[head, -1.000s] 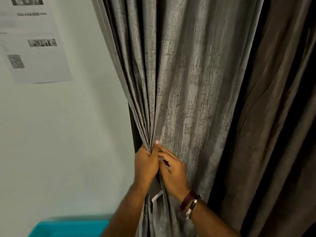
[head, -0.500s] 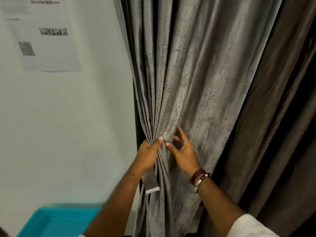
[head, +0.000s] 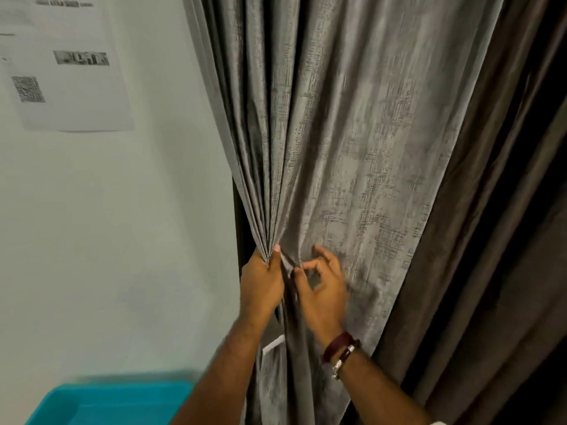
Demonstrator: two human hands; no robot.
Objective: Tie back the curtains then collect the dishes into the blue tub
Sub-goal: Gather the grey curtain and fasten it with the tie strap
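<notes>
Two hands are seen at the grey curtain [head: 352, 164], close side by side at the same height. The folds are bunched together and gripped tight by the left hand [head: 260, 286], with its thumb pressed on the front of the bunch. The right hand [head: 322, 289] is laid on the cloth just beside it; its fingers are curled loosely and its thumb and first finger nearly meet, but whether any cloth is pinched cannot be told. The curtain hangs straight up and down, so its long way runs from top to bottom, and the loose cloth spreads away to the right of the hands. A grey strip with a white end [head: 273, 345] is seen hanging just below the left hand, partly hidden by the wrist; it is probably the tie, and the left hand is nearer to it. The blue tub [head: 101, 403] is seen low on the left, near the wall. No dishes are in view.
</notes>
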